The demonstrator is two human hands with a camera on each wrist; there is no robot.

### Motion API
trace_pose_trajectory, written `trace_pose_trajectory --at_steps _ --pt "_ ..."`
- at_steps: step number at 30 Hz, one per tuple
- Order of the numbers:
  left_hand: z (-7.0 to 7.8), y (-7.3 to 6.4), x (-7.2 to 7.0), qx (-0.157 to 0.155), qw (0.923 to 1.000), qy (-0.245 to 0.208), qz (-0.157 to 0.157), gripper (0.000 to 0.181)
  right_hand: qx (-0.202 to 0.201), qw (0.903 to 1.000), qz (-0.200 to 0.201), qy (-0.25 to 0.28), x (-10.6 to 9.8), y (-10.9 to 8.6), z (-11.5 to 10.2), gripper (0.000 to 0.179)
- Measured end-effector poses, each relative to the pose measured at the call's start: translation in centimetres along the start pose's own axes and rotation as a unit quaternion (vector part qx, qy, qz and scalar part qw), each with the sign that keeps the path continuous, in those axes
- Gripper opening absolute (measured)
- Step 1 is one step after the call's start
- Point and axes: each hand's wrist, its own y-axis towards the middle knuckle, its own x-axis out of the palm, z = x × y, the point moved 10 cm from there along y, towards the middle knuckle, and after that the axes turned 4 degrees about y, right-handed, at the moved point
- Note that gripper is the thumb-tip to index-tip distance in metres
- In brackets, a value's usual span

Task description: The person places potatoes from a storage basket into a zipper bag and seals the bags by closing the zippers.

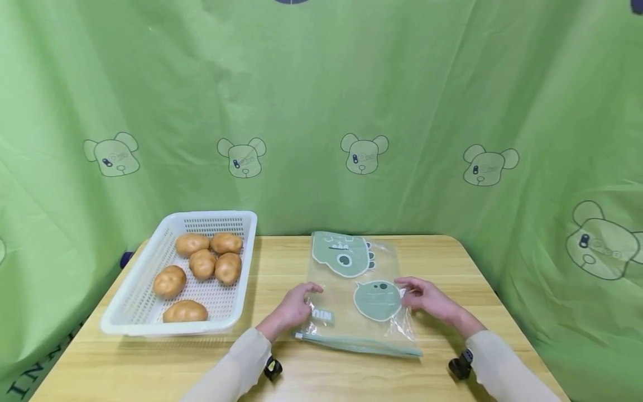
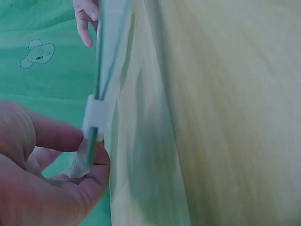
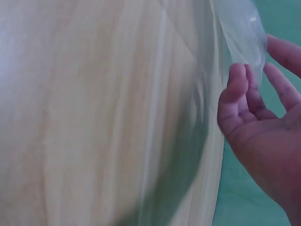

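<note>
A clear zip bag (image 1: 378,301) with green dinosaur prints lies on the table, its green zip strip (image 1: 361,345) towards me. Its left edge is held by my left hand (image 1: 296,306); the left wrist view shows thumb and fingers pinching the plastic beside the white slider (image 2: 95,115). At the opposite edge, my right hand (image 1: 427,297) grips the plastic between bent fingers, and the bag (image 3: 244,35) runs in among them in the right wrist view. Creases show in the film near that hand.
To the left stands a white plastic basket (image 1: 243,290) with several potatoes (image 1: 203,264) in it. The wooden table (image 1: 271,262) has rounded far corners. Behind and beside it hangs a green curtain (image 1: 311,100) printed with bear heads.
</note>
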Motion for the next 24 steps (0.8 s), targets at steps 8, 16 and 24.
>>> trace_pose_trajectory --at_steps 8,16,24 --pt "0.5 0.3 -0.3 0.033 0.9993 -0.002 -0.016 0.064 0.027 0.9959 0.021 0.084 -0.9 1.5 0.8 0.068" --pt "0.9 0.4 0.1 0.068 0.9967 0.02 -0.04 0.057 0.052 0.9905 0.016 0.127 -1.2 3.0 1.4 0.063" --pt "0.8 0.9 -0.9 0.064 0.9976 0.006 -0.023 0.046 0.044 0.9902 0.06 0.118 -2.2 3.5 1.3 0.06"
